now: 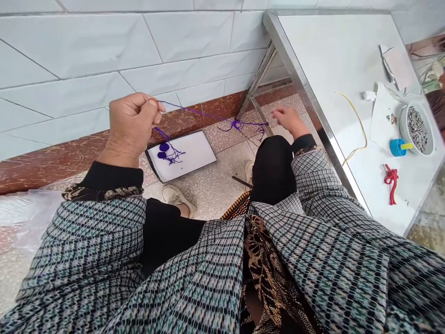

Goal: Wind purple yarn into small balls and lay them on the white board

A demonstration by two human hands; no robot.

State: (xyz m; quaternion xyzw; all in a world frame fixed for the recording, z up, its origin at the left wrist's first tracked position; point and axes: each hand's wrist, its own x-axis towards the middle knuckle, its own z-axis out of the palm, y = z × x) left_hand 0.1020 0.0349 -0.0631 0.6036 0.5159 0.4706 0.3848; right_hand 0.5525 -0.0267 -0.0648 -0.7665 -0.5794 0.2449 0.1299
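Note:
My left hand [130, 123] is closed in a pinch on a purple cord [205, 113]. From there the cord stretches right to a tangled purple knot [237, 124] and on to the metal frame beside the table leg, where it looks fastened. Below my left fist hangs more purple cord, leading to two dark purple round pieces [162, 151] and loose thread ends over a white board [189, 155] on the floor. My right hand [289, 120] is just past the cord's right end, fingers partly curled and apart. No thread is seen reaching them.
On the white table [330, 60] at right are a yellow cord [361, 125], a knotted red cord [391, 181], a blue round container [397, 147] and a bowl [431, 139] of small dark-and-light pieces. A tiled wall [100, 46] stands ahead. Clear plastic [38, 218] lies at left.

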